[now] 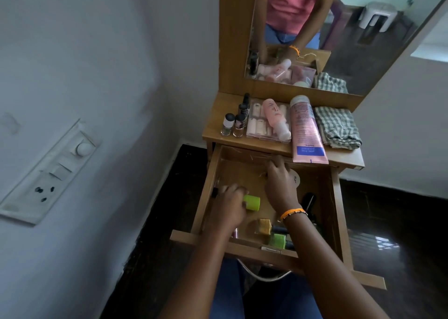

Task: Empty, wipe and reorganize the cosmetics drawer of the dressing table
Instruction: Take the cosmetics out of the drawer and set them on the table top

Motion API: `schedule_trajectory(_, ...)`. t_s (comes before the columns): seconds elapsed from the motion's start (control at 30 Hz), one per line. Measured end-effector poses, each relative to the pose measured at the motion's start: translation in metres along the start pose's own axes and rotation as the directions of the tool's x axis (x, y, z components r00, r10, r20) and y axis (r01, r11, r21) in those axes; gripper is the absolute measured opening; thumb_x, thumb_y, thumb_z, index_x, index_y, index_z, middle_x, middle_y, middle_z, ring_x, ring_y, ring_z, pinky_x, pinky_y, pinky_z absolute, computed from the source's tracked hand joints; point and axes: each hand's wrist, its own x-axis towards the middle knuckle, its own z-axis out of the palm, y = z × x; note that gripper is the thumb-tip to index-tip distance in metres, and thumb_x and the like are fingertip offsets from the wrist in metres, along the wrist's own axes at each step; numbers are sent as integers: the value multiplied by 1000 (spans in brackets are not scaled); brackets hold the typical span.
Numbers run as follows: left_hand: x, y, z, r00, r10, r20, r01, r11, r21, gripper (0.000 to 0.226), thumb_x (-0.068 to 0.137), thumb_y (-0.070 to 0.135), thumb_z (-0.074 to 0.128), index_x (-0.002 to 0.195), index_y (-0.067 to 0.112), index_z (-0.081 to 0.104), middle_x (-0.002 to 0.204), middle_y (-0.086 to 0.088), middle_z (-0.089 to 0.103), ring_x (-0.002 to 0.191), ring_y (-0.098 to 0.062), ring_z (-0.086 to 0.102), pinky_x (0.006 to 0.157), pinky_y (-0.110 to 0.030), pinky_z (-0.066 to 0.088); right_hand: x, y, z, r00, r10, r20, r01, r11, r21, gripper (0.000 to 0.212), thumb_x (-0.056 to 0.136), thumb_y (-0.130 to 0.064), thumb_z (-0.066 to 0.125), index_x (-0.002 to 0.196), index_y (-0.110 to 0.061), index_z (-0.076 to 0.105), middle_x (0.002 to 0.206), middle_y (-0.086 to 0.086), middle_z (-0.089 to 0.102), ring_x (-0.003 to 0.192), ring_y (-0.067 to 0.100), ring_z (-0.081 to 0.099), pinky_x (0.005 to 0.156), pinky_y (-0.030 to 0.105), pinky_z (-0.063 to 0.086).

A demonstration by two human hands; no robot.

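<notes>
The wooden drawer (335, 212) of the dressing table stands pulled out below me. Inside it, my left hand (229, 206) grips a bottle with a lime-green cap (252, 202) at the left side. My right hand (278, 182) reaches to the back of the drawer, fingers curled over a pale round item (296, 180) that is mostly hidden. A yellow nail-polish bottle (263, 226), a green one (277, 240) and a black tube (308, 201) lie at the drawer's front and right.
On the tabletop (213, 129) stand three small nail-polish bottles (234, 123), a clear box (258, 127) under a pink bottle (275, 118), a pink tube (306, 132) and a folded checked cloth (338, 127). A mirror (363, 39) rises behind. A wall with a switch panel (52, 170) is at left.
</notes>
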Motion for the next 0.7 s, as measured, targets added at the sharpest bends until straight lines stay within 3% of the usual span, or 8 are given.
schedule_trajectory(0.1,-1,5,-9,991,-30,-130,16,995,-101,35,94,13,52,129,18,53,133,5,48,123,-15,42,95,-26,42,-1,1,5,1000,10,-14,-10,999,30,27,80,13,46,101,1,60,121,19,50,99,39,52,70,41,46)
schedule_trajectory(0.2,-2,4,-23,939,-77,-336,1,975,-220,24,94,14,51,115,22,60,121,10,53,109,-4,49,83,-13,42,1,-1,3,1000,-8,-17,9,998,65,21,83,8,49,98,-1,60,110,17,57,97,37,55,67,36,41)
schedule_trajectory(0.27,0,-1,-30,904,-141,-403,20,957,-290,23,94,10,50,110,22,62,116,9,55,103,0,49,74,-7,37,-1,-10,-6,995,-74,-68,85,980,181,18,82,5,52,95,-5,62,103,13,61,94,32,57,67,30,38)
schedule_trajectory(0.33,5,-8,-36,882,-189,-431,54,950,-306,24,93,5,49,105,18,65,110,4,60,100,-8,56,72,-12,37,-3,-27,-23,981,-140,-136,179,921,346,18,83,1,55,96,-8,63,100,8,62,91,25,57,69,29,42)
schedule_trajectory(0.43,8,-12,-39,914,-140,-380,81,983,-167,32,92,-2,44,113,11,64,114,-3,62,106,-17,59,78,-17,38,4,-58,-59,934,-201,-294,327,812,483,15,89,-4,52,99,-9,62,102,5,61,88,14,55,70,22,46)
schedule_trajectory(0.57,8,-5,-40,947,28,-320,-11,998,57,30,92,0,46,117,9,60,121,-4,59,113,-17,52,88,-23,43,45,-89,-97,856,-253,-451,442,811,383,21,87,1,50,101,-6,63,103,9,64,90,19,58,71,26,46)
schedule_trajectory(0.7,12,-13,-40,941,74,-330,-12,982,187,35,88,-2,49,116,12,63,123,1,59,119,-19,41,94,-27,35,98,-104,-104,900,-294,-323,392,869,302,20,84,2,49,96,-6,63,98,9,64,89,23,59,74,36,47)
